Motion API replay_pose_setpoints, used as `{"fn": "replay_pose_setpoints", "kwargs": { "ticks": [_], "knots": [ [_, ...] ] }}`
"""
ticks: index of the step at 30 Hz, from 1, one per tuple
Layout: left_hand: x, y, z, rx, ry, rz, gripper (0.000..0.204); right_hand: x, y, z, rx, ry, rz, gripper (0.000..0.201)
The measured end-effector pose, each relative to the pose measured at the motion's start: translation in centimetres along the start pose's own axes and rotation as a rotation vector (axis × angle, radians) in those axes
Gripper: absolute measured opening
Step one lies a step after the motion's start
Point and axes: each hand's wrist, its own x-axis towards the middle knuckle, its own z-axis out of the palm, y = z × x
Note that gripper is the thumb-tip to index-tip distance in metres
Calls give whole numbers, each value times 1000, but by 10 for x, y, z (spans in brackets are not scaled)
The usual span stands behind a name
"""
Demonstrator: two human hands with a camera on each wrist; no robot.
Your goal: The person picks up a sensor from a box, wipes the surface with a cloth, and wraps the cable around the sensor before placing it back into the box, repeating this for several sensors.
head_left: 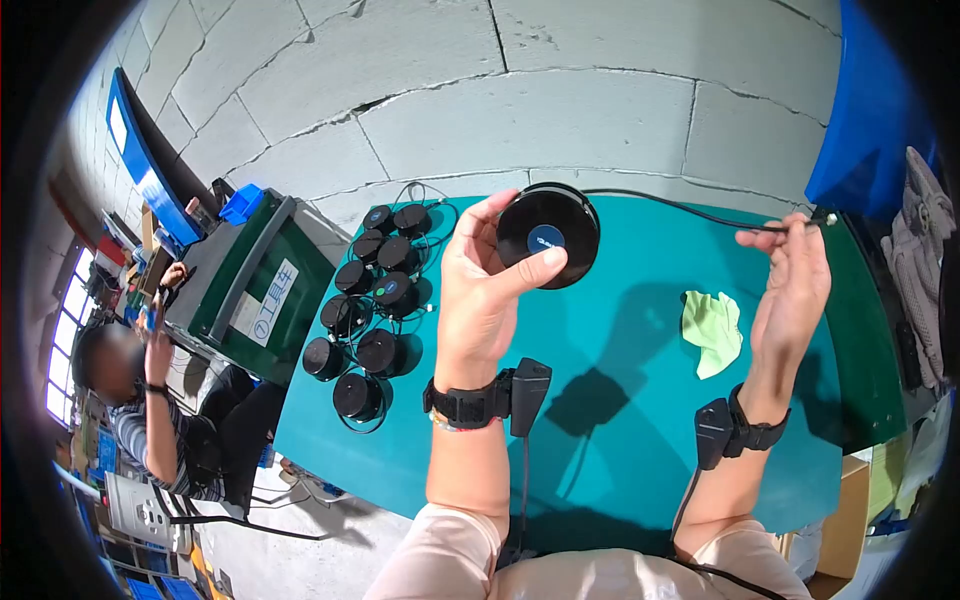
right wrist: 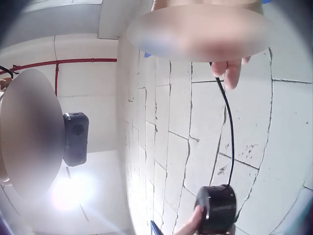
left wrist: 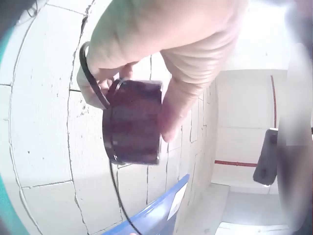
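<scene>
My left hand (head_left: 478, 300) holds up a black round puck-shaped device (head_left: 525, 215), thumb across its flat face beside a round blue label, fingers behind it. In the left wrist view the dark side wall of the device (left wrist: 134, 122) shows between thumb and fingers, with a loop of cable by the fingers. A thin black cable (head_left: 680, 205) runs from the device to my right hand (head_left: 790, 295), whose fingers pinch it near its connector end (head_left: 830, 219). The right wrist view shows the cable (right wrist: 231, 132) hanging in a gentle curve between hand and device.
Several similar black devices (head_left: 380, 352) with cables stand at the left of the green table (head_left: 480, 470). A light green cloth (head_left: 711, 333) lies at the right. Behind is a block wall (head_left: 600, 120); a seated person (head_left: 160, 430) is at far left beside a green bin (head_left: 265, 290).
</scene>
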Motion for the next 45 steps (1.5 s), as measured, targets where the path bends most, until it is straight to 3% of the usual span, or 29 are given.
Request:
{"fn": "replay_pose_setpoints", "kwargs": {
  "ticks": [3,6,8,11,12,13,15,16,19,20,24,25,27,31,33,34,35,37,38,41,43,45],
  "knots": [
    [3,-8,3,6,99,18,70,-5,-13,3,81,14,34,28],
    [5,-14,1,23,164,44,76,-10,-18,0,33,-133,-69,33],
    [9,-20,-2,61,178,30,84,-9,-23,-4,311,-393,-52,34],
    [10,-24,-3,-37,57,-43,64,-11,-23,4,507,-348,32,36],
    [9,-22,0,-87,24,-94,58,-6,-21,4,679,-467,39,35],
    [7,-18,3,-136,-28,-144,57,-8,-18,7,683,-471,52,35],
    [2,-10,8,-276,-151,-208,51,-11,-18,17,539,-91,75,36],
    [0,-9,10,-279,-148,-210,51,-3,-7,7,633,-354,19,38],
    [-9,-3,19,-409,-269,-260,44,-3,13,12,494,-387,-6,35],
    [-12,-2,27,-482,-243,-283,42,-7,16,17,358,-360,-1,33],
    [-13,-19,41,-548,-135,-325,41,-21,23,32,265,-503,82,34],
    [-12,-22,43,-533,-101,-322,41,-28,16,37,362,-508,186,37],
    [-12,-22,44,-518,-149,-344,41,-33,14,40,263,-474,199,52],
    [-18,-24,47,-198,-161,-220,51,-27,14,35,242,-431,229,50],
    [-15,-19,43,595,-102,83,66,-24,11,32,292,-397,255,47],
    [-13,-18,40,764,-104,174,83,-22,10,29,327,-381,268,46],
    [-12,-22,38,759,-105,179,83,-20,9,27,361,-365,281,45],
    [-9,-28,35,342,-249,-118,90,-18,8,25,390,-399,250,46],
    [-11,-30,38,160,-277,-174,94,-18,8,25,422,-402,257,45],
    [-13,-26,45,2,-381,-296,94,-17,9,22,466,-406,333,45],
    [-13,-23,49,-28,-349,-315,87,-17,12,20,474,-392,399,45],
    [-13,-22,48,-134,-189,-350,78,-19,17,26,309,-359,287,43]
  ]
}}
